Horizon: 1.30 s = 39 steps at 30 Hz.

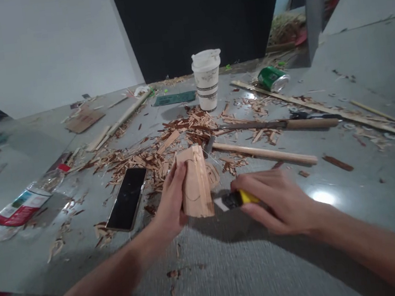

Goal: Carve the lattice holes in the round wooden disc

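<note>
My left hand grips a pale block of wood by its left side, holding it tilted up over the table. Curved pencil lines mark its face, and its right edge is roughly cut. In my right hand is a yellow and black utility knife, its short blade out and pointing left at the block's lower right corner. A small gap shows between blade and wood. Behind the block lies a hammer with a wooden handle, its head partly hidden.
Wood shavings litter the grey table. A phone and a crushed plastic bottle lie left. Farther back are a white paper cup, a green can, a wooden-handled file and long wood strips.
</note>
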### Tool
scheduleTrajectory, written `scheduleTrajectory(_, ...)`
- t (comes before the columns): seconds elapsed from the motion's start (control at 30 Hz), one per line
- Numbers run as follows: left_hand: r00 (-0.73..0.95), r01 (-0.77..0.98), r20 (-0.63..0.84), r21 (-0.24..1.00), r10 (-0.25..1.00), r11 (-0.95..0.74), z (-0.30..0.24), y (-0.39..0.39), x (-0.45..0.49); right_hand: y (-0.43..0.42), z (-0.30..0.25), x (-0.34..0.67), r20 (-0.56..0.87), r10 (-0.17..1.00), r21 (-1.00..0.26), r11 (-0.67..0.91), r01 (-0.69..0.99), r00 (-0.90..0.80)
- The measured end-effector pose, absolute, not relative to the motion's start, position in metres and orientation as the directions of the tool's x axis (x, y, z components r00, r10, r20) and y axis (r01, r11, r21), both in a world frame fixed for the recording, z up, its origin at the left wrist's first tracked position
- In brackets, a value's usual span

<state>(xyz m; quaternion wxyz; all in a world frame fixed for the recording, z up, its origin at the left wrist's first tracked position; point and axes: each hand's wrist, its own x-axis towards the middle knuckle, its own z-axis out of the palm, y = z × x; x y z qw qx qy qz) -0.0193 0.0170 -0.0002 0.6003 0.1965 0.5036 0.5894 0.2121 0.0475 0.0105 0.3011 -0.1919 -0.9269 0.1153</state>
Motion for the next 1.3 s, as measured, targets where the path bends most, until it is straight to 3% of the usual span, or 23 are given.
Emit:
scheduleTrajectory(0.23, -0.166, -0.471, -0.435, 0.823, 0.885, 0.317, -0.004, 0.010, -0.018, 0.043, 0.007, 0.204, 0.454, 0.357, -0.302, 0.924, 0.236, -0.817)
scheduleTrajectory(0.43, -0.047, -0.451, -0.478, 0.793, 0.877, 0.409, -0.001, 0.001, -0.016, 0.043, 0.015, 0.209, 0.573, 0.251, -0.082, 0.965, 0.250, -0.780)
scheduleTrajectory(0.5, -0.020, -0.430, -0.456, 0.808, 0.890, 0.404, 0.002, -0.003, -0.013, 0.054, 0.018, 0.216, 0.603, 0.324, -0.101, 0.937, 0.334, -0.729)
scheduleTrajectory(0.57, 0.033, -0.394, -0.417, 0.830, 0.908, 0.395, 0.005, -0.008, -0.008, 0.072, 0.019, 0.228, 0.635, 0.480, -0.180, 0.854, 0.488, -0.606)
scheduleTrajectory(0.63, 0.104, -0.372, -0.407, 0.830, 0.907, 0.416, 0.006, -0.011, -0.004, 0.089, 0.021, 0.241, 0.648, 0.680, -0.321, 0.653, 0.686, -0.344)
scheduleTrajectory(0.7, 0.091, -0.390, -0.421, 0.818, 0.902, 0.422, 0.004, -0.011, -0.002, 0.098, 0.021, 0.250, 0.646, 0.721, -0.370, 0.583, 0.724, -0.251)
scheduleTrajectory(0.8, -0.045, -0.420, -0.439, 0.824, 0.898, 0.381, -0.002, -0.005, -0.006, 0.089, 0.018, 0.250, 0.602, 0.713, -0.393, 0.656, 0.645, -0.359)
scheduleTrajectory(0.9, -0.147, -0.437, -0.446, 0.830, 0.883, 0.347, -0.006, 0.005, -0.012, 0.066, 0.012, 0.236, 0.566, 0.602, -0.356, 0.795, 0.492, -0.563)
scheduleTrajectory(1.0, -0.144, -0.445, -0.446, 0.827, 0.883, 0.345, -0.007, 0.012, -0.016, 0.047, 0.009, 0.220, 0.545, 0.459, -0.317, 0.888, 0.334, -0.702)
scheduleTrajectory(1.13, -0.116, -0.419, -0.428, 0.839, 0.896, 0.347, -0.006, 0.010, -0.015, 0.041, 0.010, 0.209, 0.502, 0.384, -0.313, 0.916, 0.252, -0.775)
scheduleTrajectory(1.23, 0.045, -0.286, -0.376, 0.883, 0.926, 0.372, -0.007, -0.004, -0.012, 0.056, 0.011, 0.218, 0.523, 0.445, -0.259, 0.896, 0.361, -0.727)
scheduleTrajectory(1.3, 0.236, -0.131, -0.345, 0.915, 0.908, 0.382, -0.008, -0.014, -0.010, 0.074, 0.012, 0.230, 0.543, 0.606, -0.228, 0.772, 0.593, -0.581)
